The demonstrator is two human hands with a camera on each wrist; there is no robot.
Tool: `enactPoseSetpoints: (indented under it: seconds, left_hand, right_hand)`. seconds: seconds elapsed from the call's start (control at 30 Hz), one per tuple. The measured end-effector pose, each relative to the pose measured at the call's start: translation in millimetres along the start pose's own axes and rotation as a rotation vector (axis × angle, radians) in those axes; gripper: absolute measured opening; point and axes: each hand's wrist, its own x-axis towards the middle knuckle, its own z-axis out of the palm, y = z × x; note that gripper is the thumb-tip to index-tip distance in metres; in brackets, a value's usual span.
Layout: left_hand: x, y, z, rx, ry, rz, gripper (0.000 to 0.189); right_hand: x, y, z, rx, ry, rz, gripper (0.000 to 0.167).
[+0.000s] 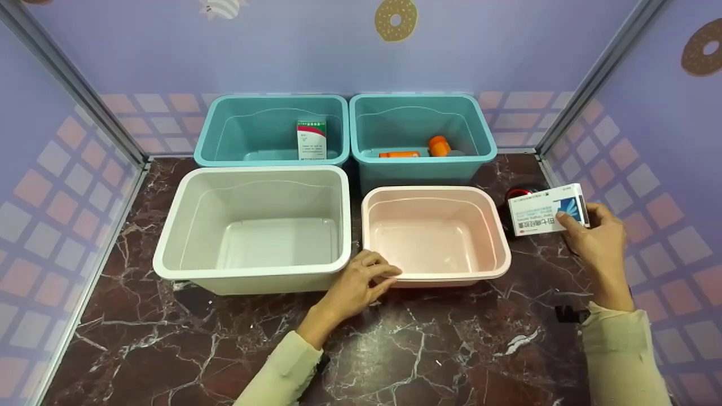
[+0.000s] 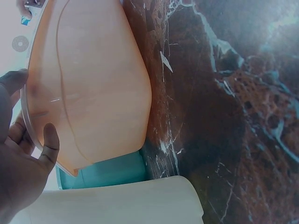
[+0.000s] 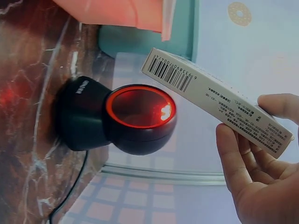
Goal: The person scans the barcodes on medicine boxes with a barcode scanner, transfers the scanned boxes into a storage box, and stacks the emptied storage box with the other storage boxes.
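Observation:
In my right hand (image 1: 601, 237) I hold a white medicine box (image 1: 544, 211) with a blue picture, thumb on its broad face and fingers on the opposite side. The right wrist view shows the barcode on the narrow side of the box, angled toward a black barcode scanner (image 3: 140, 114) with a lit red ring. A gap separates box and scanner there. My left hand (image 1: 361, 279) rests with loosely bent fingers at the front left corner of a pink bin (image 1: 434, 276), its fingertips on the rim and the thumb outside the wall.
A larger white bin (image 1: 254, 273) stands left of the pink one. Behind are two teal bins: the left (image 1: 271, 163) contains a green-and-white box (image 1: 312, 141), the right (image 1: 423, 163) an orange bottle (image 1: 439, 146) and another orange item (image 1: 399, 154). Patterned walls enclose the marbled table (image 1: 169, 349).

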Motion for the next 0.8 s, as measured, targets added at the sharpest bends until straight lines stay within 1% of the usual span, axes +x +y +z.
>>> enactPoseSetpoints:
  seconds: [0.07, 0.13, 0.27, 0.4, 0.5, 0.63, 0.8]
  left_hand:
    - [0.1, -0.1, -0.4, -0.004, -0.006, -0.005, 0.018]
    - [0.1, -0.5, -0.3, -0.006, -0.010, -0.011, 0.018]
    - [0.2, -0.4, 0.5, -0.005, -0.009, -0.011, 0.018]
    - [0.6, 0.5, 0.7, -0.001, -0.011, -0.012, 0.018]
    - [0.5, 1.5, 0.1, -0.001, -0.013, -0.018, 0.018]
    - [0.2, 1.7, -0.6, -0.003, -0.017, -0.027, 0.018]
    - [0.2, 1.5, -0.9, 0.006, -0.017, -0.016, 0.018]
  right_hand:
    - [-0.2, -4, 1, 0.030, 0.018, -0.005, 0.033]
    - [-0.4, -8, 2, 0.045, 0.022, -0.007, 0.029]
    - [-1.1, -15, 6, 0.071, 0.029, -0.032, 0.032]
    - [-2.6, -22, 13, 0.096, 0.021, -0.038, 0.034]
    - [-4.8, -27, 20, 0.141, -0.025, -0.036, 0.030]
    - [-9.1, -37, 30, 0.193, -0.079, -0.060, 0.027]
    - [-14.7, -50, 44, 0.239, -0.127, -0.083, 0.029]
